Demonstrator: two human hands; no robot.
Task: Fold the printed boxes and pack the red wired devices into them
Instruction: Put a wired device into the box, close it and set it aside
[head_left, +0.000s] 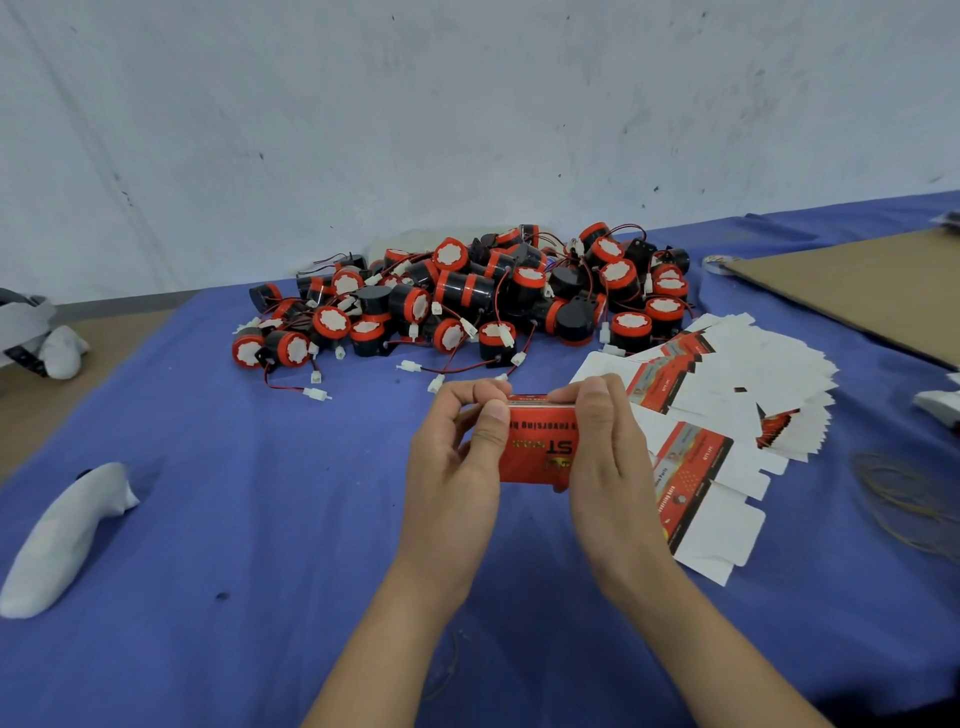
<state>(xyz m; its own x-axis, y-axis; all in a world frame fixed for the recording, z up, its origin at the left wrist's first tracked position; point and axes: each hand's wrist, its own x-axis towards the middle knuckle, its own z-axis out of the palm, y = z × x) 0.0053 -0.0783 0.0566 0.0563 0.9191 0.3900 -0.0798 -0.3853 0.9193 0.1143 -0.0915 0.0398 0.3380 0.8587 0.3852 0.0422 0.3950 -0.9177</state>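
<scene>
Box (537, 449) held up over the bench (270, 519) — left hand (457, 452) pinching its top edge, right hand (602, 447) gripping the other end, probably to square the flaps. Red wired devices (467, 296) heaped behind, flat blanks (727, 384) off right.

A pale grey-white wall (467, 104), scuffed and marked with dark specks, stands behind the table. A blue cloth (208, 545) covers the tabletop. Bare brown surface (31, 426) shows at the left edge. Lighting is even, and shadows are soft.
</scene>
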